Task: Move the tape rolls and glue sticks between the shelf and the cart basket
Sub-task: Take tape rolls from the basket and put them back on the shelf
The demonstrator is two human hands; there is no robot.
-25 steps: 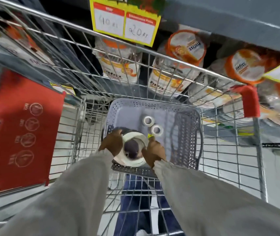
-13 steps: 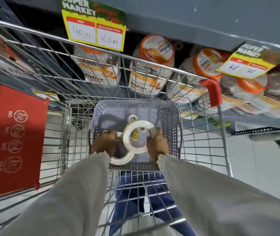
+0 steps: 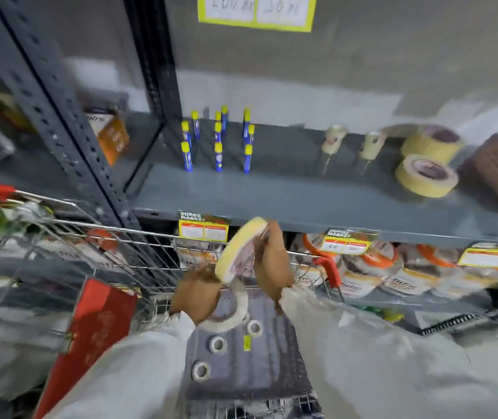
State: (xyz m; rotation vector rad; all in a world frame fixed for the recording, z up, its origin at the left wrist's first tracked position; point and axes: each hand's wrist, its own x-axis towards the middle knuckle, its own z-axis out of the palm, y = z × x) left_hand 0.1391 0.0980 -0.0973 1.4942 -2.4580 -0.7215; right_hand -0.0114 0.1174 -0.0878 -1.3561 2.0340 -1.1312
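Note:
My right hand (image 3: 273,261) grips a wide yellowish tape roll (image 3: 240,249), tilted on edge, just below the front lip of the grey shelf (image 3: 287,195). My left hand (image 3: 197,293) holds a second, paler tape roll (image 3: 232,313) lower down, over the grey basket (image 3: 271,367) in the cart. Three small tape rolls (image 3: 218,344) lie on the basket floor. On the shelf stand several blue glue sticks with yellow caps (image 3: 218,140), two small rolls on edge (image 3: 332,140) and two wide yellowish rolls (image 3: 426,173) at the right.
The wire cart (image 3: 114,246) stands against the shelving, with its red child-seat flap (image 3: 90,337) at left. A dark upright post (image 3: 60,110) rises at left. Packaged goods (image 3: 392,273) fill the lower shelf. A brown box (image 3: 495,170) sits at the shelf's right end.
Both hands have lifted out of the basket, each with a wide tape roll; the right one rose to the shelf edge. The view swung up, bringing the shelf's glue sticks and rolls into sight.

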